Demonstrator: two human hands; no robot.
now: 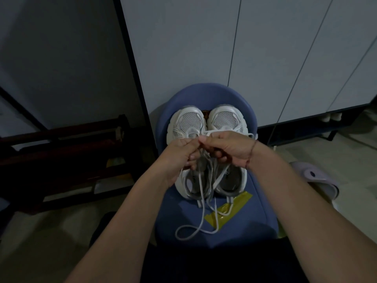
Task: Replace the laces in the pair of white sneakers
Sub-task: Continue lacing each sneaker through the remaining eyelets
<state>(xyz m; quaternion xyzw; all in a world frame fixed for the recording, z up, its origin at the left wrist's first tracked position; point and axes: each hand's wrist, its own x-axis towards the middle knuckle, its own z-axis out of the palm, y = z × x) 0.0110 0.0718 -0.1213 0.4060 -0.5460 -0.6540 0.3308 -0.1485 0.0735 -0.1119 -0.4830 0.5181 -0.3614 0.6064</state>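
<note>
No legible text or numbers, small dark marks (227, 175) inside both white sneakers (190, 121), too blurred to read

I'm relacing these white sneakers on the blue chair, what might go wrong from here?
The laces hanging below your left hand and right hand cross each other, so they may tangle or get mixed between the white sneakers. The lace loop lies near the blue chair's front edge and might slide off.

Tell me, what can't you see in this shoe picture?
Head view:
- Lace holes of the sneakers: hidden behind the left hand and right hand.
- Where the laces are threaded: hands cover it.
- Brown thing between the toes: mostly hidden, too dark.
- Purple slipper: partly behind the right forearm.
</note>
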